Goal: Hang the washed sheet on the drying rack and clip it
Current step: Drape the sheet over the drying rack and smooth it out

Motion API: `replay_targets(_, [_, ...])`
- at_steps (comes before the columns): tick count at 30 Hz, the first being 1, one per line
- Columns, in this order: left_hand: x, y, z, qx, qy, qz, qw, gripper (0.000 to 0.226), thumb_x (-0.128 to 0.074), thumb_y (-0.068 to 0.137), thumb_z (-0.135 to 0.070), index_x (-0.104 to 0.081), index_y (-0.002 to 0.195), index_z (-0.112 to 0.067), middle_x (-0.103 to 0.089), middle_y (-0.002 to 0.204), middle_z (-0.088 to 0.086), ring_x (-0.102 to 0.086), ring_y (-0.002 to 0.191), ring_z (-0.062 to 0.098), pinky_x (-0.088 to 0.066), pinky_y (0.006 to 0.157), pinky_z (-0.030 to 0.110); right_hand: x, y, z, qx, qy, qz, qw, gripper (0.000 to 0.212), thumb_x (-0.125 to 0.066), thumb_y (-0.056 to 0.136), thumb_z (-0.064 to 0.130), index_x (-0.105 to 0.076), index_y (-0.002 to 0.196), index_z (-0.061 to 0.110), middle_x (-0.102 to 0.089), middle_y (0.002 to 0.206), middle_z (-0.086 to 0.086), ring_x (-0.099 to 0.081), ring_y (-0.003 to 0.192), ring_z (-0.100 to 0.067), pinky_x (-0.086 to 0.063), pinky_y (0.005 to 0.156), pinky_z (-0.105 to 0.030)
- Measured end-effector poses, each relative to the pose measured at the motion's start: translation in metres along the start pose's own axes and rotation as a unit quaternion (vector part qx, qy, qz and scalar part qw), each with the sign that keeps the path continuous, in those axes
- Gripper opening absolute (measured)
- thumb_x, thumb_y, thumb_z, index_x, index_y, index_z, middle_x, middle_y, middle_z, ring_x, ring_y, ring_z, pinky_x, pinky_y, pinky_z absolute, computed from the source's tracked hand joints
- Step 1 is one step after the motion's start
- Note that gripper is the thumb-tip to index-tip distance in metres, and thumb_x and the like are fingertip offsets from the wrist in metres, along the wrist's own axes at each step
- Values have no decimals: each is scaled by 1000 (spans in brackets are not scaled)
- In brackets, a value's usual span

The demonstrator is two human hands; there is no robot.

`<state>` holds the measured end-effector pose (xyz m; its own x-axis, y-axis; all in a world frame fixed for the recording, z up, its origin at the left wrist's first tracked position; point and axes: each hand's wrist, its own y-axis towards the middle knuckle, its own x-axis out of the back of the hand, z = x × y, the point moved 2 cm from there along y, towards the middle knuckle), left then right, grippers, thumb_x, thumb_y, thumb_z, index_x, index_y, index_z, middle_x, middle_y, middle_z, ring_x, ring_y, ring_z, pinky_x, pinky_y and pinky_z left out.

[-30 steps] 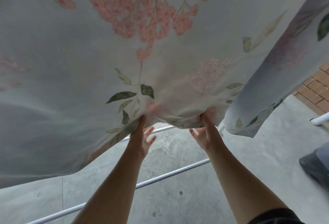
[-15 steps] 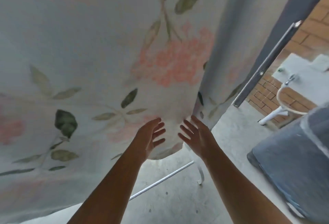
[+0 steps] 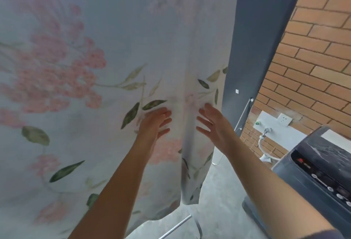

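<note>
Head view. Concrete floor, brick wall to the right, grey panel upright before it, washing machine at lower right. The floral sheet hangs across left and centre, top edge cut off. Only a white rack rail shows beneath. Grip slack on both: left hand and right hand have fingers straight and spread at the sheet's fold, holding nothing. Blurred; contact unclear.

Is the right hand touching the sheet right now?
Cannot tell. The head view shows the open right hand overlapping the sheet, fingers straight, but a frontal look reveals neither contact nor gap.
</note>
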<state>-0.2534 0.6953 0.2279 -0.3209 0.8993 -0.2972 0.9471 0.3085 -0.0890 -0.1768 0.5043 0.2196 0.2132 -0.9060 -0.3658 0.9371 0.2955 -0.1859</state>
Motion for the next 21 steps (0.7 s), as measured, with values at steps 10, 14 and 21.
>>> replay_targets(10, [-89,27,-123,-244,162,31,956,29,-47,91,3,-61,87,-22,-69,87,-7,-65,78,2,-49,78,25,15,44,106,170,-73,-148,972,15,-48,95,10,-56,104,19,-61,104,-4,-57,91,-14,-45,72,-28])
replay_targets(14, [-125,30,-142,-356,277,11,893,24,-53,91,-1,-63,87,-23,-66,90,-15,-60,81,-5,-44,77,10,26,87,123,129,-133,-99,978,14,-46,97,20,-55,108,24,-60,106,1,-54,95,-15,-42,76,-31])
replay_targets(21, [-189,35,-179,-581,529,-137,603,16,-56,84,-8,-69,93,-12,-67,98,2,-59,94,21,-44,88,29,32,147,131,-41,-219,70,972,44,-37,100,45,-41,135,21,-48,130,-3,-43,126,-26,-31,100,-40])
